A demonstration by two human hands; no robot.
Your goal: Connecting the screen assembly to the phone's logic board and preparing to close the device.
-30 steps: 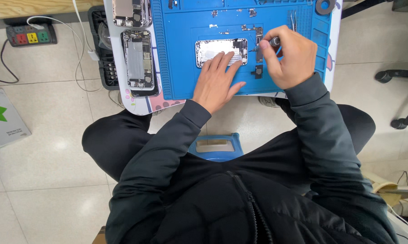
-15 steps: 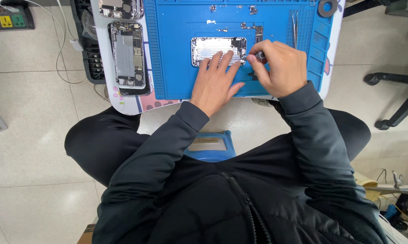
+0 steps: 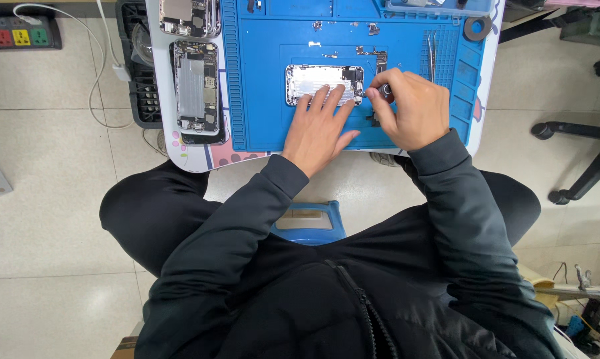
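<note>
An opened silver phone body (image 3: 320,78) lies on the blue work mat (image 3: 260,100). My left hand (image 3: 318,129) rests flat on the mat with its fingertips pressing the phone's near edge. Just to the right, my right hand (image 3: 411,110) is closed around a small screwdriver (image 3: 383,90), whose tip meets the phone's right end. Small screws and a dark part (image 3: 381,61) lie on the mat just beyond the phone.
Two more opened phones (image 3: 195,86) lie on the table's left part beside a black tray (image 3: 135,73). Tweezers (image 3: 433,53) and a tape ring (image 3: 477,28) sit at the mat's right. A power strip (image 3: 20,33) lies on the floor, a chair base (image 3: 589,153) stands right.
The view has shifted slightly, so the table sits a little further right in frame. Both hands stay on the phone; the right hand keeps its grip on the screwdriver.
</note>
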